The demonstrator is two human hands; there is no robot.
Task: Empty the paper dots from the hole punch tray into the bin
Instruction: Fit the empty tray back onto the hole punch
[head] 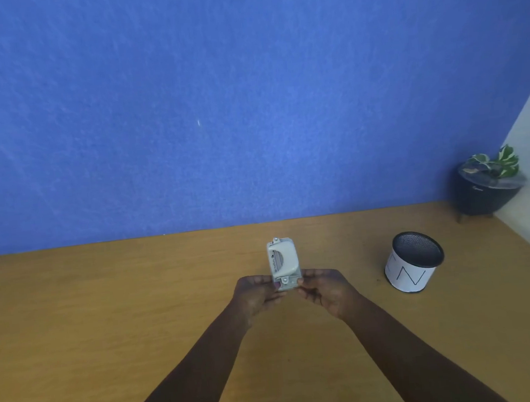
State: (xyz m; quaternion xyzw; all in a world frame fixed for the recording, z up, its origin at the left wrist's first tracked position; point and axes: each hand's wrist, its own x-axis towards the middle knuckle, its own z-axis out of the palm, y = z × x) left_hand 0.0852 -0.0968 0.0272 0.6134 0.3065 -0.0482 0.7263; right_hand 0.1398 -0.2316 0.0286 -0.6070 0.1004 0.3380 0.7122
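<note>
A small grey hole punch (282, 261) is held up over the middle of the wooden desk (106, 311), its lever side facing me and its long axis pointing away. My left hand (255, 294) grips its near end from the left, and my right hand (324, 290) grips the same end from the right. The tray under the punch is hidden from view. The bin (414, 261), a black mesh cup wrapped in white paper with hand-drawn letters, stands on the desk to the right of my hands, apart from them.
A black pot with a green plant (488, 184) stands at the desk's back right corner. A blue felt wall (217, 108) rises behind the desk. The desk's right edge runs diagonally past the pot.
</note>
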